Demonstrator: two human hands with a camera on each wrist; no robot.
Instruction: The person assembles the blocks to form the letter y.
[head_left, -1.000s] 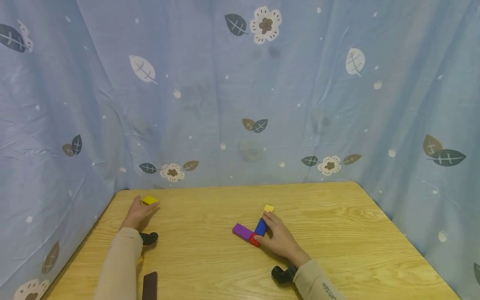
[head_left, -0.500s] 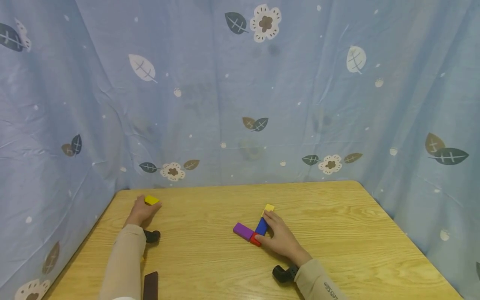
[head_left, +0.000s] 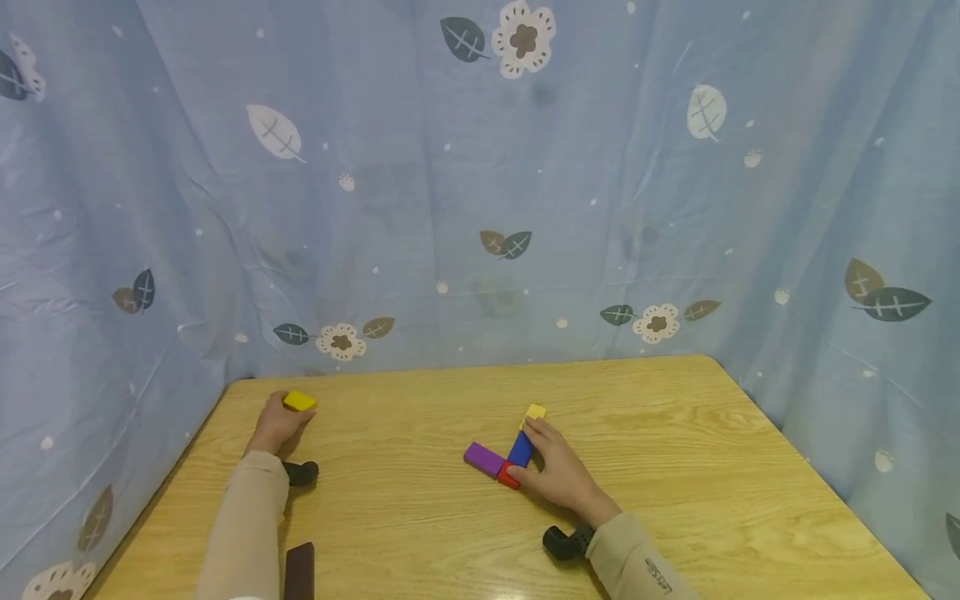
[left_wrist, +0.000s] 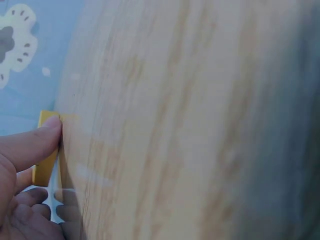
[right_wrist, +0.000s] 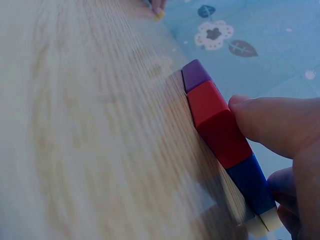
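Observation:
At the table's far left corner, my left hand (head_left: 276,422) pinches a yellow block (head_left: 300,401). The left wrist view shows the thumb lying along the near face of this yellow block (left_wrist: 46,170), fingers behind. My right hand (head_left: 564,477) spans a joined line of blocks right of centre. Its thumb is on the red block (right_wrist: 214,120), and its fingertips reach the pale yellow block (head_left: 536,412) at the far end. Between these two lies a blue block (head_left: 520,450). A purple block (head_left: 483,459) meets the red one at an angle, making a V shape.
A dark brown block (head_left: 299,571) lies at the near left, beside the left sleeve. Black wrist-worn devices (head_left: 566,543) sit close over the wooden table (head_left: 420,533). A blue patterned curtain (head_left: 420,208) surrounds the table's back and sides.
My left fingers have closed in on the yellow block's left end, where a gap showed before. The right hand and its line of blocks stay in place; the head view has shifted slightly.

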